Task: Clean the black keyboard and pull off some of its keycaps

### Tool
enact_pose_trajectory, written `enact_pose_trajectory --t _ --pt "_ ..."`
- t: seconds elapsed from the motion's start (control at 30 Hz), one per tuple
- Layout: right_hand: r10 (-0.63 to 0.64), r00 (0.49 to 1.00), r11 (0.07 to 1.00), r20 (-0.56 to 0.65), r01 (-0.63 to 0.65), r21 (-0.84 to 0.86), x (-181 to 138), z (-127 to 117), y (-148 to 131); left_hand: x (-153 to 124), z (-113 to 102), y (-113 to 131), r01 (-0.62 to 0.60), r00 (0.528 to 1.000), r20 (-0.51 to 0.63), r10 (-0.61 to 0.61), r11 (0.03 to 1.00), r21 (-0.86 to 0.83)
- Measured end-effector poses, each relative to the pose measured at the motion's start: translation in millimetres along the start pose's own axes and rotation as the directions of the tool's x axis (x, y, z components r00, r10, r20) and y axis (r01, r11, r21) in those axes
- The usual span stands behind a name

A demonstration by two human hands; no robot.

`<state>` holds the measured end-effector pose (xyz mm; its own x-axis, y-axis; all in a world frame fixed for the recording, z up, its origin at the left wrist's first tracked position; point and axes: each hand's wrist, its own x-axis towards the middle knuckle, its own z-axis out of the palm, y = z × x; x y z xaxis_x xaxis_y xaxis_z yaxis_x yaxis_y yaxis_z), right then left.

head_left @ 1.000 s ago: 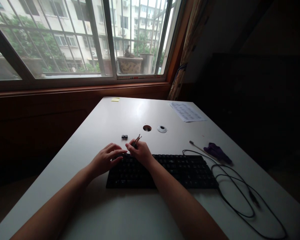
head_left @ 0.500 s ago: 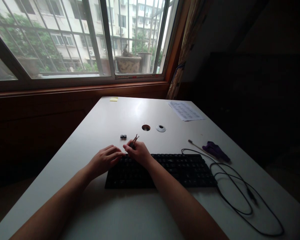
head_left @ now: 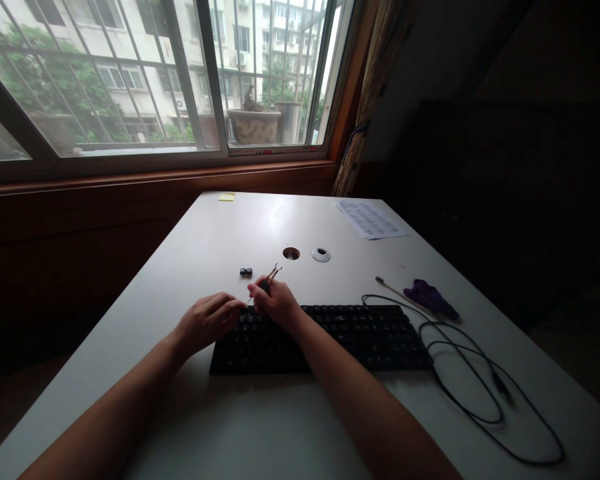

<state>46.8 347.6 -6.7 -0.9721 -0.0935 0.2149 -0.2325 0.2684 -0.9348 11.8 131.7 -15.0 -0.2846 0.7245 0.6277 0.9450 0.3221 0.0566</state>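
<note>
A black keyboard [head_left: 365, 337] lies across the desk in front of me. My right hand [head_left: 277, 303] is closed around a keycap puller [head_left: 266, 285], a small tool with a dark middle, two hooked metal prongs pointing up and away, and thin wires at the lower end. Those wires reach down to the keyboard's upper left corner. Bent and close together, the fingers of my left hand [head_left: 210, 320] meet that same corner beside the wire tips; what they pinch, if anything, is hidden. Two loose black keycaps [head_left: 246, 272] sit side by side beyond the keyboard.
The keyboard's black cable [head_left: 480, 419] loops over the right side of the white desk [head_left: 180, 427]. A thin brush [head_left: 395, 291] lies by a purple cloth [head_left: 430, 299]. Farther back are a round hole [head_left: 291, 254], its white cover [head_left: 321, 255], printed sheets [head_left: 370, 220] and a yellow note [head_left: 227, 197].
The puller has tilted slightly, its prongs shifting a little right and up. Its wires show more plainly between the hands. My left fingertips have drawn slightly left.
</note>
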Motion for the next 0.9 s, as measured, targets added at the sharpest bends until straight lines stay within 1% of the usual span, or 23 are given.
enact_pose_trajectory --t 0.13,0.2,0.27,0.37,0.43,0.5,0.63,0.77,0.9 --pt "0.015 1.0 0.998 -0.008 -0.015 0.054 -0.2 1.4 -0.1 0.1 0.7 2.5 0.07 0.994 -0.085 -0.072 0.997 -0.022" --pt "0.015 1.0 0.995 -0.006 -0.014 0.098 -0.1 1.6 -0.4 0.6 0.1 3.4 0.084 0.991 -0.108 -0.083 0.996 0.004" --pt "0.019 1.0 0.989 0.011 -0.021 0.148 0.3 1.3 -0.4 1.1 -1.1 4.1 0.067 0.992 -0.115 -0.06 0.996 0.059" --pt "0.036 0.998 0.981 0.048 -0.045 0.191 1.3 0.3 0.6 1.2 -3.2 5.0 0.01 0.992 -0.126 0.005 0.992 0.122" --pt "0.04 0.997 0.981 0.061 -0.051 0.189 2.0 -0.3 1.6 0.6 -3.7 5.5 -0.022 0.989 -0.14 0.042 0.99 0.141" --pt "0.035 0.997 0.981 0.066 -0.047 0.189 2.7 -0.5 2.2 -0.1 -3.3 6.0 -0.027 0.987 -0.154 0.05 0.988 0.15" --pt "0.02 0.999 0.982 0.049 -0.029 0.184 2.5 -0.1 1.2 -0.8 -0.1 5.2 0.017 0.989 -0.147 0.004 0.989 0.145" --pt "0.0 1.0 0.993 -0.013 0.001 0.114 -0.7 1.7 -2.2 -0.7 3.2 1.8 0.072 0.991 -0.118 -0.056 0.988 0.137" --pt "-0.046 0.998 0.998 -0.053 0.048 0.039 -3.6 3.4 -5.2 -0.8 4.2 -0.1 0.059 0.994 -0.1 -0.046 0.99 0.126"
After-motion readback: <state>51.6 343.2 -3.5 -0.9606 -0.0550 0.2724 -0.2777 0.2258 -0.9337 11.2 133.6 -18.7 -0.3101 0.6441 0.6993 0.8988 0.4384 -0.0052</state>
